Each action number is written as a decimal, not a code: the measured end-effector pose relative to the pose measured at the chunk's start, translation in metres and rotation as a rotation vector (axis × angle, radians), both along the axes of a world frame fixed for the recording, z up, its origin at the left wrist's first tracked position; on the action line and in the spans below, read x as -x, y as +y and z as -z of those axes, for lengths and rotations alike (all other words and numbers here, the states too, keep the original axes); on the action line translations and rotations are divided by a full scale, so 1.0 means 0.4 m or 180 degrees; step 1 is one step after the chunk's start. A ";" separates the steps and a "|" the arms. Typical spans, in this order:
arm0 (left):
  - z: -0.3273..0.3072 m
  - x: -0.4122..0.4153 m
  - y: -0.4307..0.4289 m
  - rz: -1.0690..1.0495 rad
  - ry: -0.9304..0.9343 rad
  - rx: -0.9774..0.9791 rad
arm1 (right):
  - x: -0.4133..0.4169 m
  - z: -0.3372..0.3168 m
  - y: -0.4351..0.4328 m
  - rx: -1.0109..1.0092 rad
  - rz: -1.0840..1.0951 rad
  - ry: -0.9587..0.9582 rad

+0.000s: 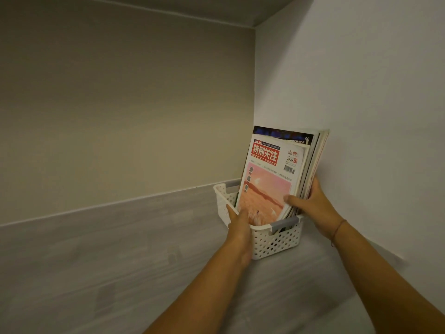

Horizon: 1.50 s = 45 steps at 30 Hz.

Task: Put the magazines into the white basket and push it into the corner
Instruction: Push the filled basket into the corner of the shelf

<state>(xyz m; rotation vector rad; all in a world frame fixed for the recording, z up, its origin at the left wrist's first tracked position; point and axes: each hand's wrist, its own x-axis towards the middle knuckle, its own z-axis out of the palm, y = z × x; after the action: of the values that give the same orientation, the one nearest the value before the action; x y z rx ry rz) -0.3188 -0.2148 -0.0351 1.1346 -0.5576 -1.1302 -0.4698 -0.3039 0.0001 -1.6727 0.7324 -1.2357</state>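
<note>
A stack of magazines (pixel 277 169) stands upright in the white perforated basket (pixel 277 242), the front cover red-titled with a pink picture. The basket sits on the grey wood-grain surface, close to the corner where the beige back wall meets the white right wall. My left hand (pixel 238 225) grips the basket's near left rim, thumb inside against the front cover. My right hand (pixel 313 203) holds the right edge of the magazine stack, thumb on the front cover and fingers behind.
The white right wall (pixel 361 116) stands just beside the magazines. The beige back wall (pixel 120 116) rises behind the basket. The grey surface (pixel 108 261) stretches left and toward me.
</note>
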 end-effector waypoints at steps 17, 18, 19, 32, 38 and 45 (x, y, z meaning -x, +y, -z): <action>0.001 0.158 -0.201 -0.0078 -0.0019 -0.0189 | 0.148 -0.022 -0.143 -0.0154 0.0335 0.0174; -0.003 0.170 -0.208 -0.0101 -0.0043 -0.0213 | 0.157 -0.022 -0.150 -0.0156 0.0381 0.0177; -0.006 0.181 -0.215 -0.0132 -0.0072 -0.0231 | 0.165 -0.022 -0.158 -0.0160 0.0430 0.0167; -0.006 0.253 -0.296 -0.0319 -0.0031 -0.0366 | 0.216 0.015 -0.206 -0.0103 0.0851 -0.0046; -0.018 0.269 -0.294 -0.0523 -0.0175 -0.0371 | 0.183 0.032 -0.176 0.0122 0.1668 -0.0017; -0.020 0.272 -0.286 -0.0465 -0.0258 -0.0385 | 0.154 0.046 -0.138 0.0365 0.2495 0.0024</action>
<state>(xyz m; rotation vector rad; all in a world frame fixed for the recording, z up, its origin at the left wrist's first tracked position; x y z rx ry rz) -0.4276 -0.3294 -0.0270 1.3090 -0.4657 -1.0057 -0.5312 -0.3592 -0.0183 -1.5159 1.4236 -1.8237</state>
